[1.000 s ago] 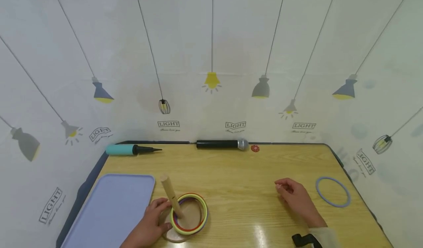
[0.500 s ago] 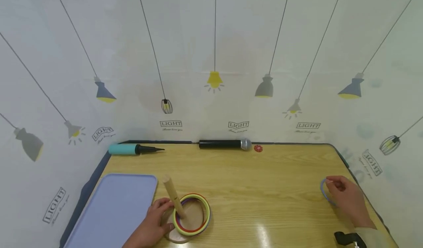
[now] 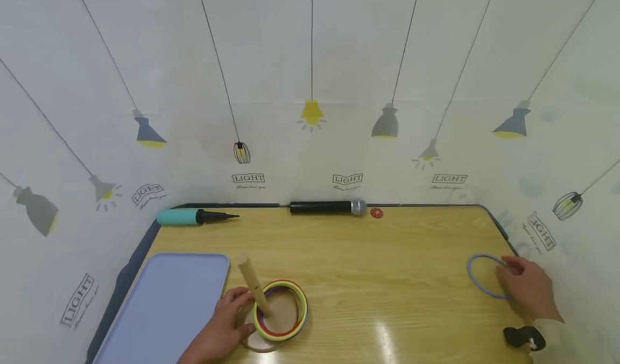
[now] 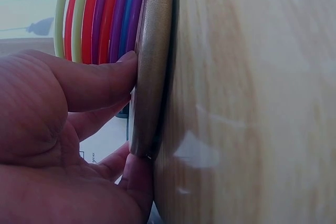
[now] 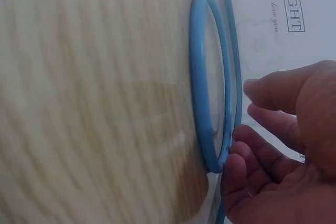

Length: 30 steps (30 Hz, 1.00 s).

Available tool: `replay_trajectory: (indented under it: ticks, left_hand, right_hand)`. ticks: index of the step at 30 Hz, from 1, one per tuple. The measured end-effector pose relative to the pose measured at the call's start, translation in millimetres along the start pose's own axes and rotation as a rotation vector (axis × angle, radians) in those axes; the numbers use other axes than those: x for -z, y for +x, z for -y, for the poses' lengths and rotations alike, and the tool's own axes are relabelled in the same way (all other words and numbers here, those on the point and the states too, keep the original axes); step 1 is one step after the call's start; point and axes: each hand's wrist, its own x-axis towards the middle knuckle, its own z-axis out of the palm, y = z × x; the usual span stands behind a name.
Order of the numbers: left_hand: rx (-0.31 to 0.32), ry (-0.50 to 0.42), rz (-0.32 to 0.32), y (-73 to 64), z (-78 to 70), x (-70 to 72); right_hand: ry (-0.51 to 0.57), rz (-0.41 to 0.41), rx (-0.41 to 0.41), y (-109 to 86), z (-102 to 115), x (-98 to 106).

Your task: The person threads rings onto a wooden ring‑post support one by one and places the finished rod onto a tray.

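In the head view, my left hand (image 3: 218, 323) holds the round wooden base of a ring-toss stand (image 3: 253, 284) at its left side. Up close in the left wrist view, the thumb lies on top of the base (image 4: 152, 72) and a finger presses its rim. Several coloured rings (image 4: 86, 17) are stacked round the leaning post, yellow-green uppermost. Far to the right, a blue ring (image 3: 477, 283) lies flat on the table. Right beside it is my right hand (image 3: 530, 287), fingers loosely bent, thumb apart. Whether a fingertip touches the ring (image 5: 198, 77) is unclear.
A lilac tray (image 3: 174, 294) lies left of the stand. Along the back edge of the wood-grain table (image 3: 378, 261) are a teal hand pump (image 3: 179, 216), a black microphone (image 3: 321, 208) and a red chip (image 3: 377, 212). A lamp-print wall covering (image 3: 271, 84) rises behind.
My right hand has swung right from mid-table, passed over the blue ring and now sits at its right side. The left hand stays at the stand.
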Motion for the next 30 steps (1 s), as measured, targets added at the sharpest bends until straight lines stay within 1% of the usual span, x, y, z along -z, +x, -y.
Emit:
replay_trajectory:
  ticks: [1, 3, 4, 6, 8, 10, 12, 14, 17, 19, 21, 22, 25, 27, 30]
  left_hand:
    - [-0.002, 0.012, 0.001, 0.2, 1.1, -0.8]
    - [0.006, -0.005, 0.01, 1.1, -2.1, 1.2]
    - [0.021, -0.017, 0.016, 1.6, -4.8, 2.5]
    - [0.04, -0.041, 0.034, 2.5, -11.6, 6.5]
    - [0.085, -0.066, 0.061, 3.3, -17.9, 10.5]
    - [0.124, -0.066, 0.087, 3.8, -20.3, 12.3]
    - [0.141, -0.062, 0.098, 4.0, -20.3, 12.9]
    - [0.128, -0.066, 0.081, 3.6, -19.2, 12.3]
    - [0.05, -0.048, 0.028, 2.6, -15.7, 9.0]
    - [0.003, -0.03, -0.001, 1.7, -13.6, 6.6]
    - [-0.005, -0.03, -0.002, 1.0, -13.5, 5.8]
    - [0.007, -0.043, 0.007, 1.0, -14.1, 5.9]
    - [0.078, -0.078, 0.056, 1.8, -18.6, 8.7]
    - [0.117, -0.074, 0.08, 2.8, -20.5, 10.5]
    - [0.139, -0.054, 0.085, 3.8, -21.0, 12.1]
  right_hand:
    - [-0.004, 0.026, -0.021, 0.4, -0.2, 0.5]
    - [-0.023, 0.062, -0.043, 1.1, -0.1, 1.9]
    - [-0.029, 0.075, -0.048, 1.3, -0.2, 2.4]
    - [-0.042, 0.075, -0.017, 1.4, -1.1, 3.4]
    - [-0.069, 0.06, 0.04, 1.9, -2.7, 4.0]
    - [-0.085, 0.059, 0.086, 3.0, -4.2, 4.0]
    - [-0.099, 0.067, 0.125, 4.9, -4.7, 3.4]
    - [-0.1, 0.089, 0.132, 6.4, -3.7, 3.0]
    - [-0.115, 0.104, 0.14, 6.3, -3.2, 2.5]
    - [-0.121, 0.121, 0.126, 5.1, -2.6, 3.0]
    - [-0.128, 0.144, 0.114, 4.7, -2.7, 3.5]
    - [-0.13, 0.154, 0.109, 4.3, -2.5, 4.1]
    - [-0.137, 0.186, 0.103, 3.6, -0.6, 6.3]
    - [-0.132, 0.197, 0.123, 3.2, 1.6, 7.7]
    - [-0.096, 0.219, 0.141, 3.8, 7.5, 9.3]
